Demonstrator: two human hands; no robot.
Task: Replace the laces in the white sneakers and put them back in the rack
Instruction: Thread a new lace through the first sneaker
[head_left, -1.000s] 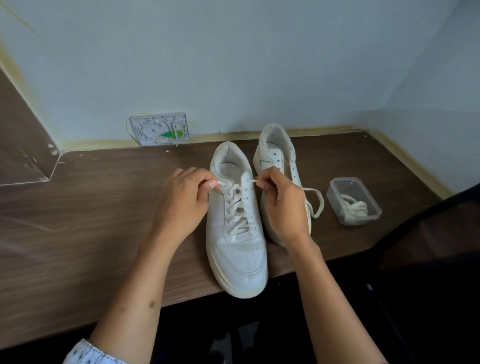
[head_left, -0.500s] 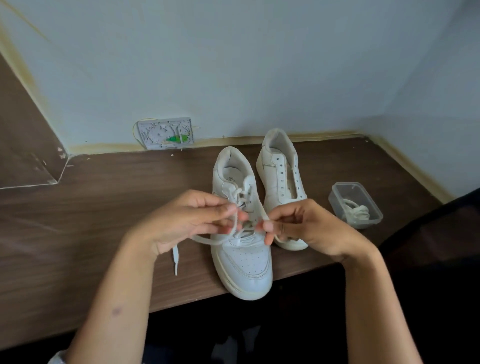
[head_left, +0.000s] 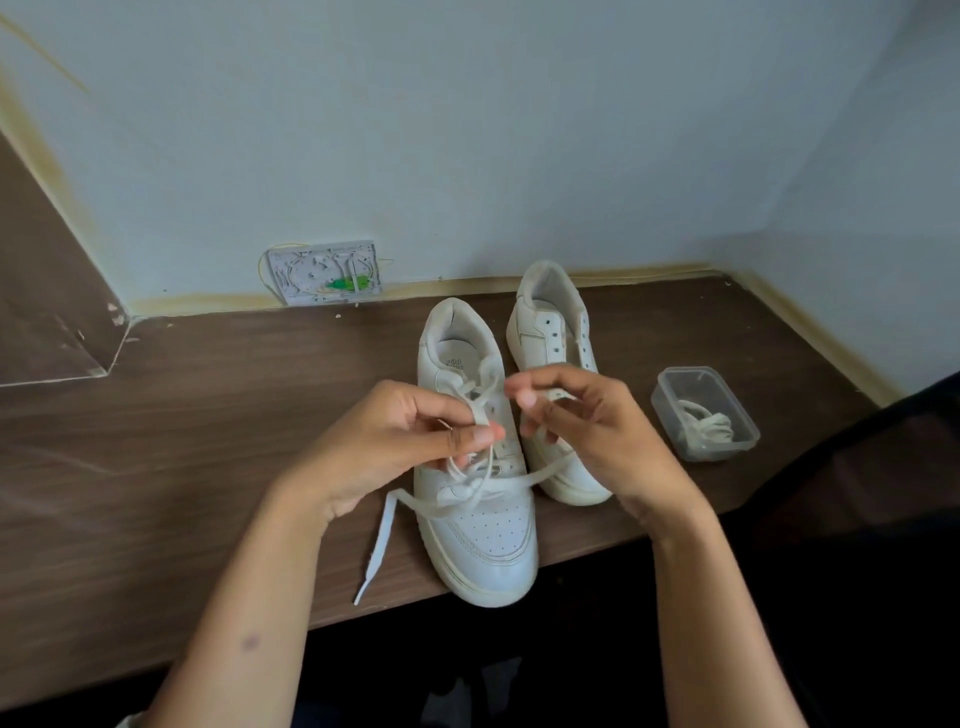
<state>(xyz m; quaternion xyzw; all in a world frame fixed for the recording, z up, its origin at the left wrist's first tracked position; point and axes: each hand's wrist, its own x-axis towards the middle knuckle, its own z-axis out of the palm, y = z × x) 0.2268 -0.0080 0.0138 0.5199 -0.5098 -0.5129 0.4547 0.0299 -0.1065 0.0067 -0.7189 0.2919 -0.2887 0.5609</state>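
Two white sneakers stand side by side on the brown wooden table (head_left: 182, 415), toes toward me. The left sneaker (head_left: 483, 535) is laced, and its toe juts past the table's front edge. The right sneaker (head_left: 550, 322) behind it shows bare eyelets. My left hand (head_left: 405, 441) pinches a loop of the white lace (head_left: 384, 530) above the left sneaker's tongue. My right hand (head_left: 587, 431) holds the other strand, fingers curled around it. One free lace end trails left across the table.
A small clear plastic box (head_left: 670, 387) with a bundled white lace inside sits to the right of the sneakers. A grey wall plate (head_left: 324, 273) is fixed at the back wall. A dark shape fills the lower right corner.
My hands moved from the top eyelets toward me and drew the lace ends up and across. A loop now stands in my left hand, and one end lies out to the left.
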